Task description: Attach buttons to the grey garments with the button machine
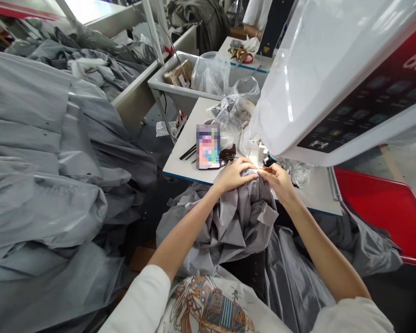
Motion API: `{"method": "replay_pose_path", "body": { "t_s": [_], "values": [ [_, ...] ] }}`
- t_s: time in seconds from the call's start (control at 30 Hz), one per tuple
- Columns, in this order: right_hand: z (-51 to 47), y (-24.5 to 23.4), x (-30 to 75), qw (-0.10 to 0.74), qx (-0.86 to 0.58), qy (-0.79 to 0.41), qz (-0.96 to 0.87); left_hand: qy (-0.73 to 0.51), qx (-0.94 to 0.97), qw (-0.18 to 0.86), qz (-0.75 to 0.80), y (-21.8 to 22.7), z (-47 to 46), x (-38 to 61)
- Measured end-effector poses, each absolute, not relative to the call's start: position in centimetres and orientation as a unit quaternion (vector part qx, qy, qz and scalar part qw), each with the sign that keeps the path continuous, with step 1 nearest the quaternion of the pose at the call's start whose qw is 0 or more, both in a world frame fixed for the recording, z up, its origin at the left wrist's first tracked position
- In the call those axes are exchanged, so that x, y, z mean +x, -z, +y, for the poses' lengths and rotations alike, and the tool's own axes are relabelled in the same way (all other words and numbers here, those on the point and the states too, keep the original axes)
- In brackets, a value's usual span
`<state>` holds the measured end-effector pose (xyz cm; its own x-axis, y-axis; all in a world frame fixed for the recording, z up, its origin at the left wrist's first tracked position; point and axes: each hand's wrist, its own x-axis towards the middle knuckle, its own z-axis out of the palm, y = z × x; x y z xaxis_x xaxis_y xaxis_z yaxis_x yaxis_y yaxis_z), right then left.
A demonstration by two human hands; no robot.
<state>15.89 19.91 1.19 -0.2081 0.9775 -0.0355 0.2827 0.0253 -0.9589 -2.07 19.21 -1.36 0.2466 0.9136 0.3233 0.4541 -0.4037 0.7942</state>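
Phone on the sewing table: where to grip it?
Come from above and pinch the long edges of the phone. It appears to lie flat on the white table, and the black rods and dark scissors crowd its sides, so straight down clears them.

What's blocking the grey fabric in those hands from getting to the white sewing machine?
Nothing visible: the left hand and right hand hold the grey fabric up at the front of the white sewing machine, nothing between.

White blue-edged worktable [182,169] with a phone [208,146], thin black rods [187,152] and a clear plastic bag [234,113].
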Motion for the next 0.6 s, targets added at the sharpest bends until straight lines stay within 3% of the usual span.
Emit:
{"method": "replay_pose_path", "body": {
  "t_s": [0.43,0.6],
  "values": [
    [18.9,-1.8,16.0,0.34,-0.479,-0.207,-0.783,-0.406,0.741,0.279,0.457,1.6,19.2,-2.1],
    [18.1,-2.7,16.4,0.337,-0.484,-0.171,-0.789,-0.403,0.739,0.282,0.461,1.5,19.2,-2.1]
  ]
}}
